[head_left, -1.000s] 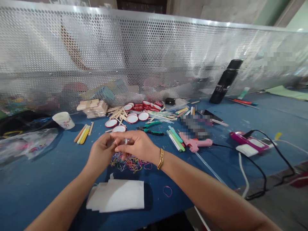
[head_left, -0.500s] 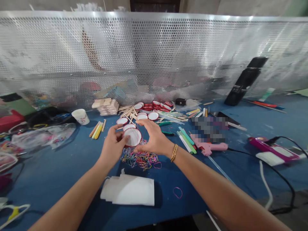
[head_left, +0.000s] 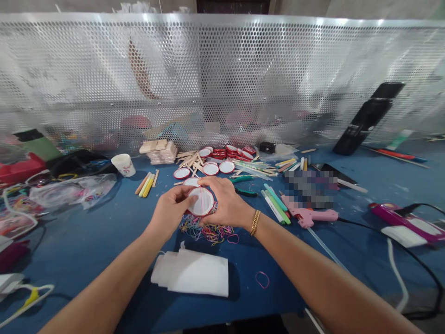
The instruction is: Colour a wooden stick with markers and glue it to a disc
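Note:
Both my hands hold one round red-rimmed lid (head_left: 200,202) with its white inside facing me, a thin red rubber band stretched across it. My left hand (head_left: 170,211) grips its left edge and my right hand (head_left: 227,206), with a gold bracelet at the wrist, grips its right edge. Under them lies a heap of coloured rubber bands (head_left: 208,230) on the blue table (head_left: 86,241). More red-rimmed lids (head_left: 217,160) lie farther back among wooden sticks (head_left: 187,160).
A folded white cloth (head_left: 194,276) lies near me, a pink band (head_left: 262,279) beside it. Right: markers (head_left: 274,204), pink glue gun (head_left: 308,214), green pliers (head_left: 245,185), cables (head_left: 410,273). Left: paper cup (head_left: 123,164), plastic bags (head_left: 69,190). A perforated metal screen (head_left: 222,79) closes the back.
My hands went from pinching a rubber band to holding a lid, and the band is now stretched over it. The view shifted left.

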{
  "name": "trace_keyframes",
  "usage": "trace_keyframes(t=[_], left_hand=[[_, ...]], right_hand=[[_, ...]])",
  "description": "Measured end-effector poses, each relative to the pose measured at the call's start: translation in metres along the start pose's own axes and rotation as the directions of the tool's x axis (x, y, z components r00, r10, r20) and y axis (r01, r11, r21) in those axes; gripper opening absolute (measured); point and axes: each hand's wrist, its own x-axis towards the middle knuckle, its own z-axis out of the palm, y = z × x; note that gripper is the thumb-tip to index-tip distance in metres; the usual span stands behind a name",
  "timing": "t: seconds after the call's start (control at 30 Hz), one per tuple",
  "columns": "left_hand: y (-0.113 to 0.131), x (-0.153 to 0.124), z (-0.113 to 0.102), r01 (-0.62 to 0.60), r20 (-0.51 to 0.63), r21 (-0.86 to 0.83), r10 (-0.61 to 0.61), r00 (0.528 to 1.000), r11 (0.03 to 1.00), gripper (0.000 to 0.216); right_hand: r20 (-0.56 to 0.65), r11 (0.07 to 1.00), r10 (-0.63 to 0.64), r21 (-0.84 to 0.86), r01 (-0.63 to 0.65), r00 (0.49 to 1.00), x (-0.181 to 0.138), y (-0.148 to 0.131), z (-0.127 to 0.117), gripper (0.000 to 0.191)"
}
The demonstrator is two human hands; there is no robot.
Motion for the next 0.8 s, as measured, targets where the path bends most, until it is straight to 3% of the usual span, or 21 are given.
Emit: trace_keyframes(t=[0.27,0.8], left_hand=[[0.0042,-0.0016,0.0011,0.005,0.005,-0.006,-0.005,1.000,1.000,0.027],[0.0071,-0.0039,0.0022,0.076,0.019,-0.084,-0.075,0.997,0.994,0.042]], right_hand=[[0.004,0.999,0.012,0.030,-0.013,1.000,0.0003,-0.0041,0.0025,0.093],[-0.015,0.996,0.021,0.090,-0.019,1.000,0.0008,-0.0043,0.0029,0.091]])
